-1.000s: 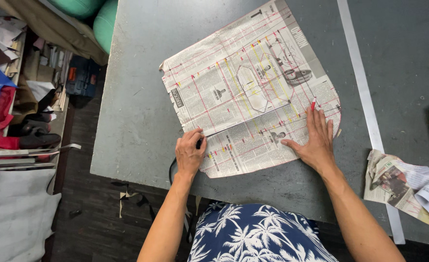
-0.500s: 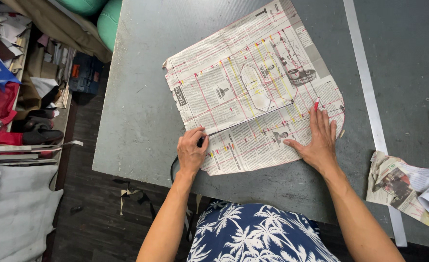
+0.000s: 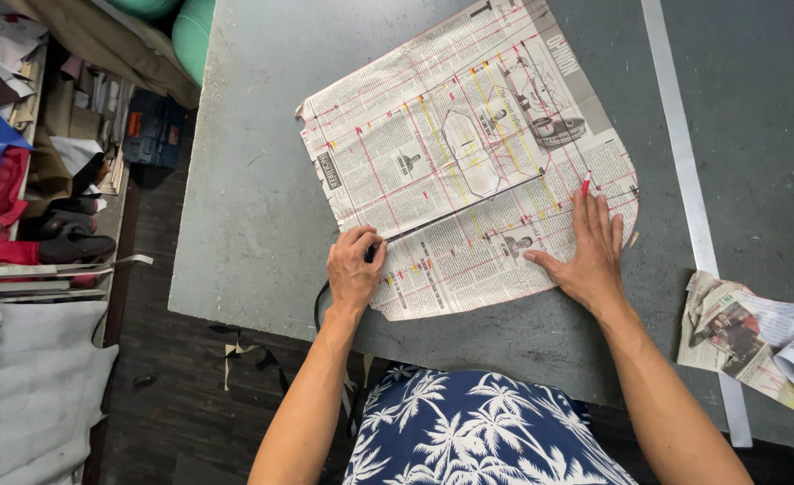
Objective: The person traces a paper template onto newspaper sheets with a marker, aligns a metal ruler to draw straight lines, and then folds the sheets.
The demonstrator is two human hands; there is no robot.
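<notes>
Looking down from the head camera, I see a large sheet of newspaper (image 3: 469, 162) lying flat on the grey table (image 3: 253, 180), marked with red and yellow lines and cut to a rounded shape on its right side. My right hand (image 3: 587, 251) rests open on the lower right part of the newspaper, palm down and fingers spread, pressing the sheet flat; it grips nothing, though a small red thing, too small to tell, shows at the fingertips. My left hand (image 3: 354, 268) sits at the lower left edge of the newspaper with the fingers curled in, and something dark is partly hidden under it; I cannot tell what it is or how firmly it is held. To the right of the newspaper a long metal ruler (image 3: 689, 207) lies on the table, and beyond it, near the table edge, some crumpled paper scraps (image 3: 747, 337). Left of the table, on the floor, a pile of fabric (image 3: 20, 180) is visible.
</notes>
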